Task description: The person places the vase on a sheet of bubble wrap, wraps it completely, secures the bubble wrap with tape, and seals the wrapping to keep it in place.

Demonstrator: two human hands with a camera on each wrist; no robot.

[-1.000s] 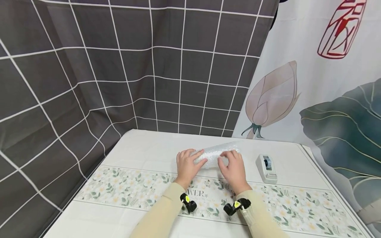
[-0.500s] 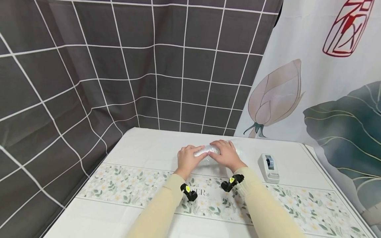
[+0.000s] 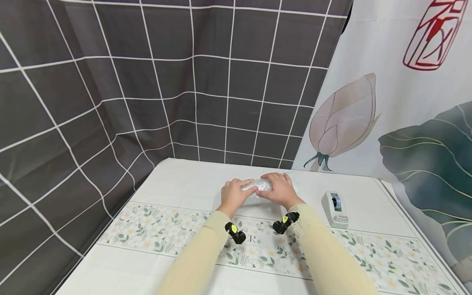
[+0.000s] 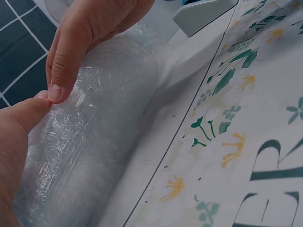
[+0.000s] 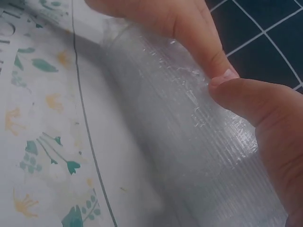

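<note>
A roll of clear bubble wrap (image 3: 262,184) lies on the white tablecloth, crinkled and shiny; whether something is inside it cannot be seen. My left hand (image 3: 232,197) grips its left part, and my right hand (image 3: 280,190) grips its right part. The two thumbs meet on the near upper side of the bubble wrap. In the left wrist view the wrap (image 4: 99,127) bulges under both thumb tips, with loose film near its right end. Fingers on the far side are mostly hidden. The right wrist view shows ridged film (image 5: 170,127) beneath the thumbs.
To the right of the hands stands a white tape dispenser (image 3: 334,209) with a bluish tape roll. The tablecloth (image 3: 121,270) has a flower-printed band across it. A dark grid curtain (image 3: 206,110) hangs behind and left, a white lotus-print curtain (image 3: 339,119) at right.
My right hand has moved left along the bubble wrap until its thumb meets the left thumb, and now grips the wrap. In the last half second little has moved.
</note>
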